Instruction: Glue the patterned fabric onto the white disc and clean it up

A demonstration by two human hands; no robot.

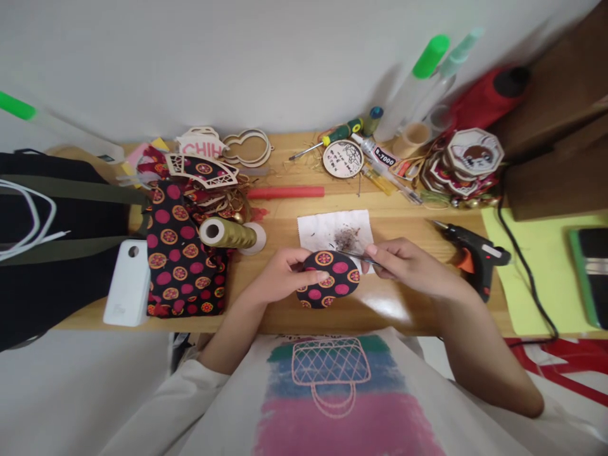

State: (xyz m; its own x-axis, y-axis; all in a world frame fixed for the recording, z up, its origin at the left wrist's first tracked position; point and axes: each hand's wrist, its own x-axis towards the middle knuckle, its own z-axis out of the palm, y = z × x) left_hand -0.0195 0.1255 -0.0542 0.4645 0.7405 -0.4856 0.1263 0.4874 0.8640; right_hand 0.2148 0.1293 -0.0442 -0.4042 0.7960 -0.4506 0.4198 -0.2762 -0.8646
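Note:
My left hand (288, 277) grips a rounded, lobed piece of black fabric (339, 269) with pink dots and orange flower rounds, thumb on top and fingers behind. In my right hand (398, 265) is a thin dark metal tool (357, 255), which looks like tweezers. Its tip is at the fabric's upper edge; whether they touch I cannot tell. Just beyond lies a white paper sheet (313, 231) bearing a small heap of brown dry bits (348, 239).
To the left are a gold thread spool (223, 233), folded patterned cloth (164, 266) and a white power bank (127, 282). A glue gun (475, 253) lies right, its cord trailing over yellow paper (527, 278). Behind are a screwdriver (342, 131), a B-7000 glue tube (377, 152) and stacked octagonal ornaments (475, 152).

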